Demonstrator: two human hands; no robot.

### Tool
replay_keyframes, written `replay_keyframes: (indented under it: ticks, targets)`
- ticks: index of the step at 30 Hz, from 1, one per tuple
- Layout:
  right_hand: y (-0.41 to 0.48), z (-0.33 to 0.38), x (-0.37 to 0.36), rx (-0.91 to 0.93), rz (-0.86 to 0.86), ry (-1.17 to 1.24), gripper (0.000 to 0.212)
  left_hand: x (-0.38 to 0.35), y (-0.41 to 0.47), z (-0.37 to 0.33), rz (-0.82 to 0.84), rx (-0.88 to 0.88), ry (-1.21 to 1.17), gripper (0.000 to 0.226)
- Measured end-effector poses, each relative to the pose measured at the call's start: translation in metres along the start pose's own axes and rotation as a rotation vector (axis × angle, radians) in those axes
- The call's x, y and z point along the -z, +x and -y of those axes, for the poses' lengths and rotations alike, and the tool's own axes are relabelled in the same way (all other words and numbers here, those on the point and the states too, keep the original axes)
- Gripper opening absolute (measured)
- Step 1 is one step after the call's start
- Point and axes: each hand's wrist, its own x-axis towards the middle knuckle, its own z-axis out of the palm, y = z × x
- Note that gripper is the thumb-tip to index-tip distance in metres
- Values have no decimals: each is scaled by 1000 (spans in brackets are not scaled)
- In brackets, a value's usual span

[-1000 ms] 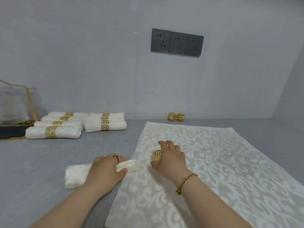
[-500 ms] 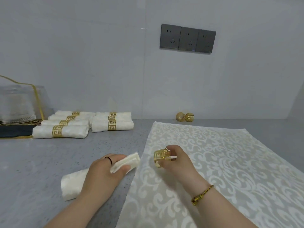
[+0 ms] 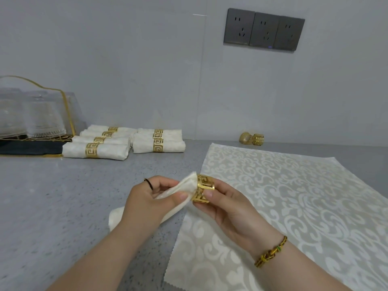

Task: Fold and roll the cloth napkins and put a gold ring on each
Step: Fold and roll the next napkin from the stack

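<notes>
Gold fretwork metal ring (image 3: 203,189), pinched by the right hand (image 3: 227,208), meets the raised end of the cream rolled cloth napkin (image 3: 185,185) gripped in the left hand (image 3: 147,201); threading seems underway, and the next move likely calls for sliding it to mid-roll.

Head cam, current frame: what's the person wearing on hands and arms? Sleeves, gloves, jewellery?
No gloves, and no sleeves in view; both forearms are bare. The left hand has a thin dark finger band. The right hand has a gold-and-dark linked bracelet at the wrist, with one small green bead.
</notes>
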Motion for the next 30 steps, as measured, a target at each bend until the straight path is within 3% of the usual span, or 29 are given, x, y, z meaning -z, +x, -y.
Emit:
replay_keyframes:
  ticks: [3, 5, 10, 17, 21, 23, 24, 26, 27, 30]
  targets:
    - [2, -3, 3, 111, -74, -226, 47, 1, 0, -1, 11, 4, -13, 23]
    - [1, -3, 3, 192, -92, -377, 43, 2, 1, 0, 15, -2, -8, 26]
    - [-7, 0, 0, 370, 56, -888, 49, 1, -3, 5, 158, 1, 63, 36]
    - [1, -8, 3, 79, -58, -725, 46, 0, 3, 19, 263, 145, 122, 21]
    - [3, -16, 1, 41, -56, -741, 41, 1, 1, 14, 213, 157, 188, 18]
    - [3, -18, 1, 22, -70, -734, 34, 2, -3, 9, 229, 140, 221, 6]
    - [3, -19, 2, 5, -82, -723, 27, 1, -6, 7, 294, 134, 254, 23]
    - [4, -19, 3, -47, -120, -621, 14, -5, -10, 9, 405, 69, 425, 62]
    - [4, -20, 3, -71, -138, -526, 10, -7, -11, 11, 414, -6, 525, 63]
    - [3, -16, 0, -95, -179, -272, 7, -11, -7, 17, 255, -181, 605, 36]
